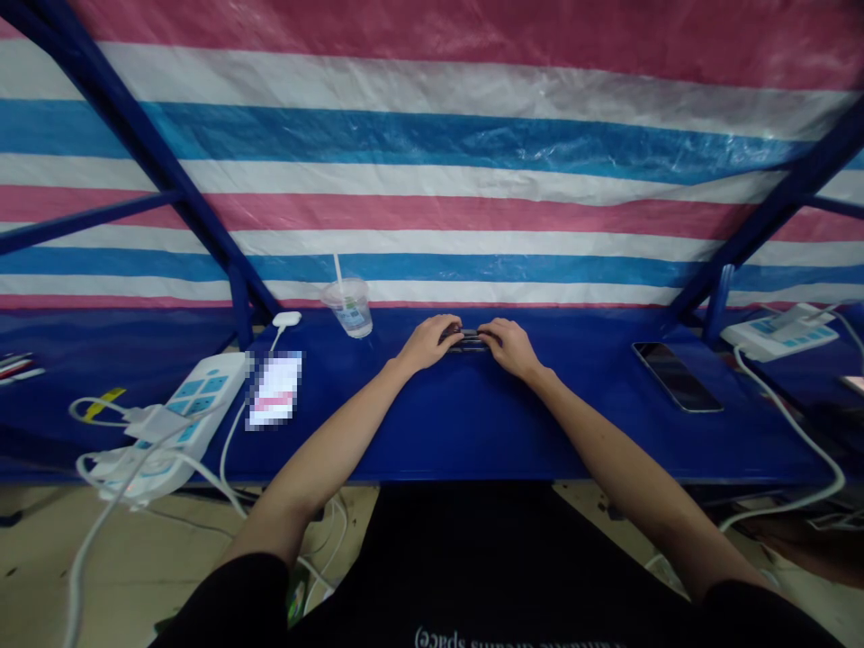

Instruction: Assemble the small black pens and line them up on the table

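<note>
Well, both hands are close together above the middle of a smooth blue table top (573, 432). The left hand (425, 344) and the right hand (508, 347) curl over a small dark bar (469, 340), one from each end. Their grip is closed on it, and the fingers almost meet. The bar is long, thin and a bit shiny, and it may be metal or hard plastic. It is too small and too covered by the fingers to tell what it is.

At 10 o'clock from the hands stands a see-through plastic cup (349, 308) with a white straw. At 3 o'clock lies a phone (677, 376) with slick dark glass, and past it is a white power strip (779, 335). At 8 o'clock is another white power strip (176, 423) with blue squares and bendy white cords (139, 468). Just beside it lies a flat white thing (274, 390), too blurred to tell. Behind it all hangs a crinkly striped plastic sheet (432, 180) in pink, white and blue, with blue metal bars (128, 135) across it.
</note>
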Action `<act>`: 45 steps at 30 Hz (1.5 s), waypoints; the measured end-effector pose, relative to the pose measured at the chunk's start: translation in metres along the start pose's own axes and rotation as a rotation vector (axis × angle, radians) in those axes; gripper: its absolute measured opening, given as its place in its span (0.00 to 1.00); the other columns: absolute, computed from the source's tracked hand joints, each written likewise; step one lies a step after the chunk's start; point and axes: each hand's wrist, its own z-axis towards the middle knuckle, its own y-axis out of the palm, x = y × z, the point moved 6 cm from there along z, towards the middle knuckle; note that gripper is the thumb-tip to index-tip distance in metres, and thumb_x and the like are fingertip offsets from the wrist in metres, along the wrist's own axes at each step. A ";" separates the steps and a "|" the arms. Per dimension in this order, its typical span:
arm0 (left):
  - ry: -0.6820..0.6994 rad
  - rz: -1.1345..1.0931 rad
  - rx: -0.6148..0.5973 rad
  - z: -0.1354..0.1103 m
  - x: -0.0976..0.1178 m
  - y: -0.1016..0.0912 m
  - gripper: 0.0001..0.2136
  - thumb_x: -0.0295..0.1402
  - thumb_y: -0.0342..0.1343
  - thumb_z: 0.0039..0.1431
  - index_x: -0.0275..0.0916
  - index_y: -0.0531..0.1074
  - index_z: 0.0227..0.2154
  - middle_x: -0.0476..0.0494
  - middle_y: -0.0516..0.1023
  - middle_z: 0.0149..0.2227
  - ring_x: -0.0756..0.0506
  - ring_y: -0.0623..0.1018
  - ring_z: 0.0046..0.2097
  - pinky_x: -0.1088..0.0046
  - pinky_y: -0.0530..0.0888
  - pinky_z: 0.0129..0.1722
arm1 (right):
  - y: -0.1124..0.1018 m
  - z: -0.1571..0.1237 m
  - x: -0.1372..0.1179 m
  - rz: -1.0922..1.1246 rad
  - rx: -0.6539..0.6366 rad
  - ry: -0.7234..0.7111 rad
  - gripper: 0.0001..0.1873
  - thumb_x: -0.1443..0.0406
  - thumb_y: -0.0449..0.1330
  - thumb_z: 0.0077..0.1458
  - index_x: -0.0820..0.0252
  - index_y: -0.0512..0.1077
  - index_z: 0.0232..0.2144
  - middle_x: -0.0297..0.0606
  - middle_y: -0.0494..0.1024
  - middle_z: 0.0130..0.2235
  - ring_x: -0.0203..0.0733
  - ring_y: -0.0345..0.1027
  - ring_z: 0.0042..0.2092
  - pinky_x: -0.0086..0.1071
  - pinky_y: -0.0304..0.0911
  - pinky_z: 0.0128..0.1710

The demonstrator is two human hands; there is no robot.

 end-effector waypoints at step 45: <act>0.006 0.000 -0.005 0.001 0.000 0.002 0.09 0.34 0.50 0.73 0.40 0.75 0.46 0.42 0.79 0.45 0.44 0.78 0.48 0.62 0.74 0.52 | 0.003 -0.001 0.008 -0.012 -0.026 0.055 0.11 0.65 0.57 0.67 0.55 0.80 0.43 0.41 0.80 0.40 0.47 0.72 0.43 0.39 0.63 0.45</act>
